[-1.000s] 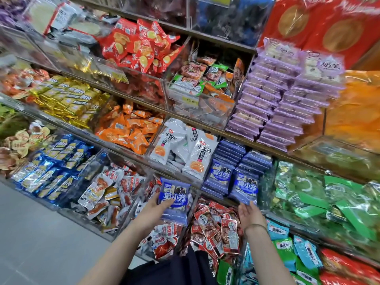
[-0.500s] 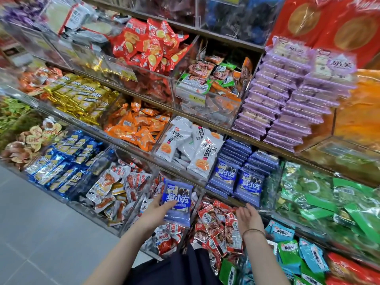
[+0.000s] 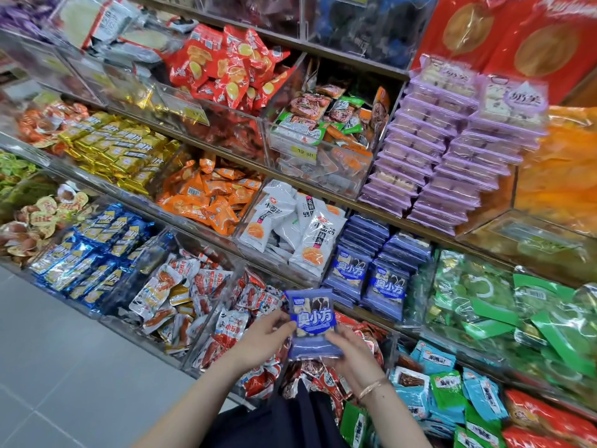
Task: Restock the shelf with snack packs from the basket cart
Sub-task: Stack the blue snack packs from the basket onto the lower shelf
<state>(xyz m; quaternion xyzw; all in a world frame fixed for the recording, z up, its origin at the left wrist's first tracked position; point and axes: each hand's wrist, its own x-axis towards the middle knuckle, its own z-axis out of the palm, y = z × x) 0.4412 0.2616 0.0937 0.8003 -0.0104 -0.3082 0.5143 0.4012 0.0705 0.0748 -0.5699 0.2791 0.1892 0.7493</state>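
Observation:
A small stack of blue-purple snack packs (image 3: 312, 321) is held upright between both hands in front of the lower shelf. My left hand (image 3: 263, 337) grips its left edge with thumb on the front. My right hand (image 3: 350, 352), with a bracelet at the wrist, grips its lower right corner. Two rows of the same blue-purple packs (image 3: 371, 270) stand on the middle shelf just above and to the right. The basket cart is out of view.
Clear bins line the tiered shelf: white packs (image 3: 290, 227), orange packs (image 3: 210, 195), red-and-white sausage packs (image 3: 181, 295), green bags (image 3: 504, 312), lilac trays (image 3: 452, 150). Grey floor tiles (image 3: 64, 367) lie at lower left.
My right hand has moved left from the red packs and taken hold of the blue-purple packs, which my left hand held alone before. The packs now sit lower and more central.

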